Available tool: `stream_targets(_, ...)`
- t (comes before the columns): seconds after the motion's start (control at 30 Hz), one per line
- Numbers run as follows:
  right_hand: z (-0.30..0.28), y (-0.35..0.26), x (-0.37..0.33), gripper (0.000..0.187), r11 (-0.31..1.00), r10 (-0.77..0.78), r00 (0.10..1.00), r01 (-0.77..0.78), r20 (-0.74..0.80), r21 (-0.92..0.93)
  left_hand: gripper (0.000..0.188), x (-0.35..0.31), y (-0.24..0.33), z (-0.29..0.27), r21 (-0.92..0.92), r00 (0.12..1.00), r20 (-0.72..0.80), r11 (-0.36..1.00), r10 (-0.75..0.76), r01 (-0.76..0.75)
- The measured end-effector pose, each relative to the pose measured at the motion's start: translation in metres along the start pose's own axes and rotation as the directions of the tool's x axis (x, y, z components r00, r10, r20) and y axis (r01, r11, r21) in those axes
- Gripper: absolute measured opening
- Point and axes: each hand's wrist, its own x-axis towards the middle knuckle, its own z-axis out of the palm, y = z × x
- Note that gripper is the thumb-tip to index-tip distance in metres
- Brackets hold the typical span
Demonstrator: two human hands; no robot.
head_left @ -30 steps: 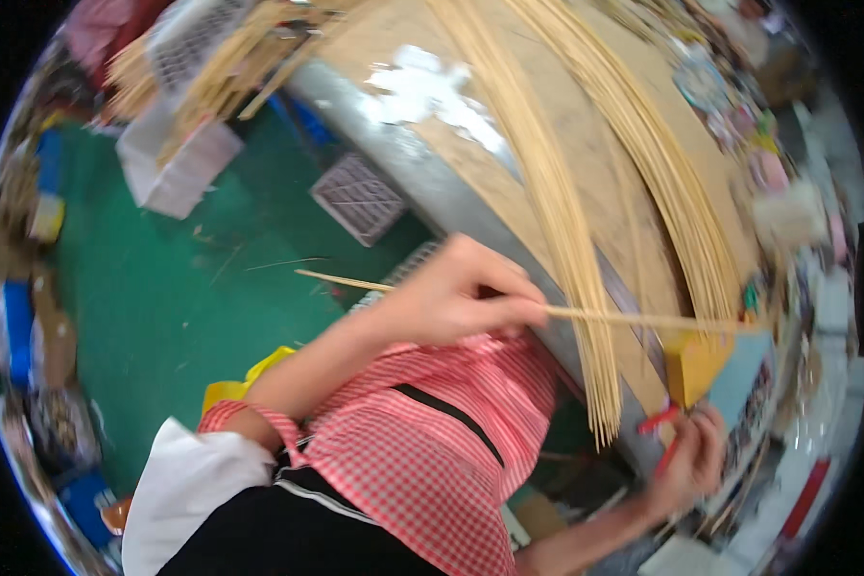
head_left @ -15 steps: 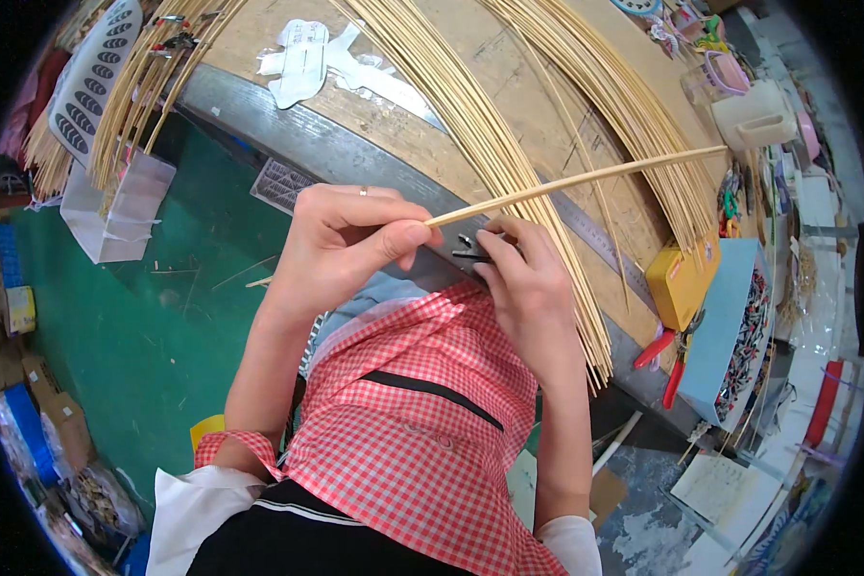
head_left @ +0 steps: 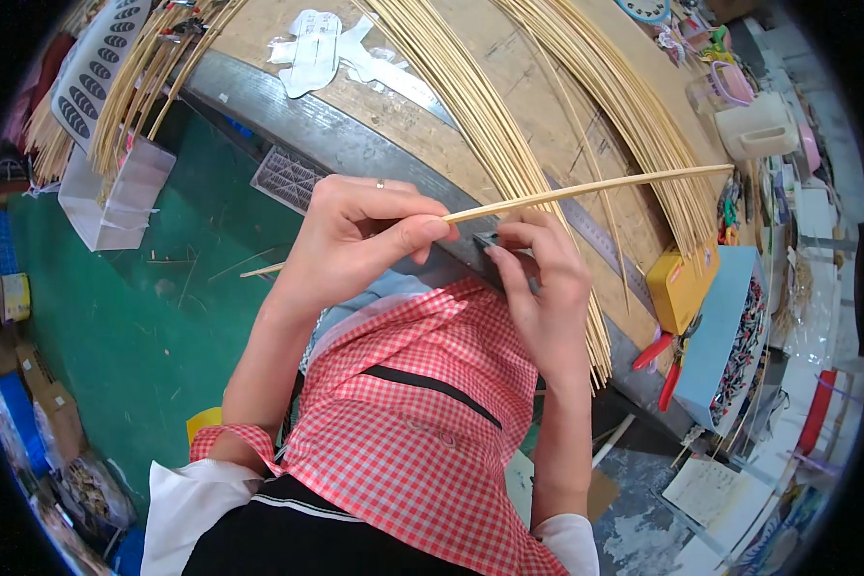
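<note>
A: Head view: what step is this?

B: Holding, I think. The left fingers (head_left: 403, 204) pinch a thin stick (head_left: 595, 185) that reaches out over the desk (head_left: 643, 67). The right fingers (head_left: 540, 237) look nearly closed on a small dark thing (head_left: 486, 242), near the stick.

A: What does the next move need?

B: A steady stick, maybe.

A: Boxes?

B: The blue box (head_left: 708, 336) has lots of little dark and red bits (head_left: 742, 360).

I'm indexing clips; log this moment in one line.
left hand: pinches thin stick | right hand: holds small dark piece | bench: stick bundles, red-handled pliers
</note>
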Motion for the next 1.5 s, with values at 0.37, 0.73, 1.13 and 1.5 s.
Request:
stream_targets(0.37, -0.009, -0.001, -0.023, 0.033, 0.971, 0.057, 0.996, -0.041, 0.064, -0.235, 0.008, -0.002, -0.009, 0.023, 0.158, 0.990, 0.063, 0.979, 0.124, -0.132)
stream_targets(0.73, 0.011, -0.004, -0.058, 0.024, 0.741, 0.304, 0.944, -0.150, -0.129, 0.655, 0.009, -0.005, -0.010, 0.041, 0.185, 0.976, 0.091, 0.960, 0.197, -0.211)
stream_targets(1.13, 0.019, -0.007, -0.066, 0.025, 0.650, 0.359, 0.914, -0.099, -0.189, 0.754, 0.009, -0.007, -0.012, 0.050, 0.141, 0.974, 0.088, 0.965, 0.210, -0.221)
stream_targets(1.5, -0.025, 0.002, -0.068, 0.015, 0.804, 0.212, 0.917, 0.032, -0.337, 0.593, 0.015, -0.007, -0.006, 0.044, 0.047, 0.933, 0.348, 0.992, 0.096, -0.119)
